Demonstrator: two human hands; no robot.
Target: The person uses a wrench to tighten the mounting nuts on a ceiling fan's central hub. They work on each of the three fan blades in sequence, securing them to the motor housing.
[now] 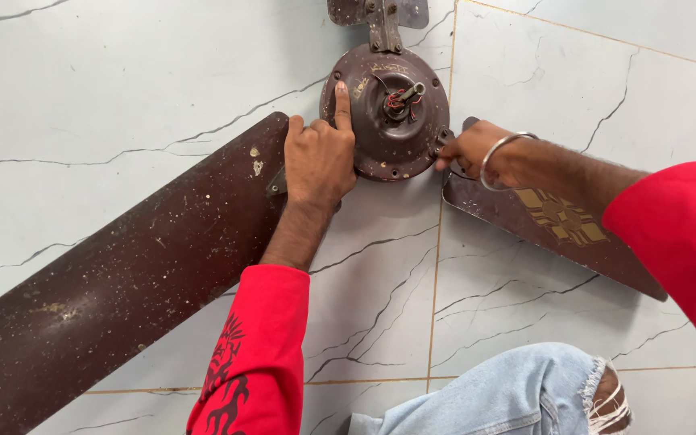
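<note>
Down on a white marble-patterned tiled floor [122,72], a dismantled brown metal ceiling fan lies flat, its round dark-brown motor housing [384,133] at the far centre of the scene. The left hand [318,157] rests on the housing's left rim, index finger stretched out across the top and the other fingers curled at the edge, gripping nothing. The right hand [470,149], a silver bangle [501,153] on its wrist, pinches with its fingertips at the housing's right edge, where the short brown blade with a gold emblem [549,221] joins; what it holds cannot be made out. A long speckled brown blade [122,282] runs off to the near left. Likely heavy and rigid at the motor, the fan looks best gripped by the housing rim; the thin blades have hard edges and would flex. Red wires [396,99] near the central shaft look delicate. Open floor lies far left and far right; a knee in pale torn denim [517,395] crowds the near side.
</note>
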